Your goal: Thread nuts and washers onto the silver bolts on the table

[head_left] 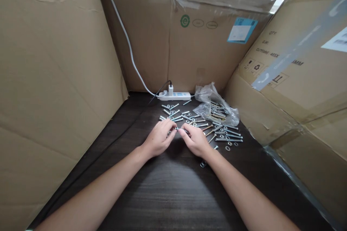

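Both of my hands meet over a dark wooden table (168, 191). My left hand (158, 138) has its fingers curled and pinched around one end of a small silver bolt (179, 129). My right hand (195, 139) pinches the other end of the same bolt. Several silver bolts (176, 115), some with nuts on them, lie spread out just beyond my fingers. More bolts and loose washers (229, 140) lie to the right of my right hand. A nut or washer (202, 164) lies beside my right wrist.
A clear plastic bag (217, 110) with more bolts sits at the back right. A white power strip (173, 96) with a plugged-in charger and white cable lies at the back. Large cardboard boxes (54, 79) wall in the table on the left, back and right.
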Tool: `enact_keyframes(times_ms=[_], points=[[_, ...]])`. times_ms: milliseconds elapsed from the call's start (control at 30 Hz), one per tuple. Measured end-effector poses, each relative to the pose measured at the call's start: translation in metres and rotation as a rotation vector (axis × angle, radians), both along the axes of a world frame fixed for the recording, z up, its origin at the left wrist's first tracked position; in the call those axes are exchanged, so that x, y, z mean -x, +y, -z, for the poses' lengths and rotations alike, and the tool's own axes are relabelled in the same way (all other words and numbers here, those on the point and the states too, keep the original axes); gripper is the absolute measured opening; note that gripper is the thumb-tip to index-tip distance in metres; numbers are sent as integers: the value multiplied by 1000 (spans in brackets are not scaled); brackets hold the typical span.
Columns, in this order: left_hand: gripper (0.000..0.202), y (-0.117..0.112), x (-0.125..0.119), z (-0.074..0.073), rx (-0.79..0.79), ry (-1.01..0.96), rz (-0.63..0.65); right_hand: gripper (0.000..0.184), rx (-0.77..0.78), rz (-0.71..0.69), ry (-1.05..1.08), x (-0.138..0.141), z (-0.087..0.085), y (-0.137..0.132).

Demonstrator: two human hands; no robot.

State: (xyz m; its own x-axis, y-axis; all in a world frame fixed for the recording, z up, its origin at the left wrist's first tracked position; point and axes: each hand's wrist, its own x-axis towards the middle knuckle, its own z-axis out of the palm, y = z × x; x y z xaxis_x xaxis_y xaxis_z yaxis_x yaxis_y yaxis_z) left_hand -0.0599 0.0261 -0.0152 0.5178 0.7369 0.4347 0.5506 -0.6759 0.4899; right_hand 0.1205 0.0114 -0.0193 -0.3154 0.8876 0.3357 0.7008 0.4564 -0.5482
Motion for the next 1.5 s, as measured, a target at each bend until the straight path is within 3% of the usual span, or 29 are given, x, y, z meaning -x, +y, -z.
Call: enact_keyframes(times_ms=[167,367,533,967,1267,1500], points=[[16,1,1,1,-8,64,56,22,29,-45,60,0,0,0],[18,4,4,6,-32,230,-82,19,-15,84,0,-1,4,3],[10,5,5,11,-43,329,-156,17,-14,89,-5,-2,3,4],[8,10,5,15,-185,461,-144,17,-4,84,-30,-1,1,3],[11,11,4,17,-97,362,-139,17,-2,78,-41,-1,1,3],[10,3,0,2,-93,30,-14,16,9,53,35,1,4,3]])
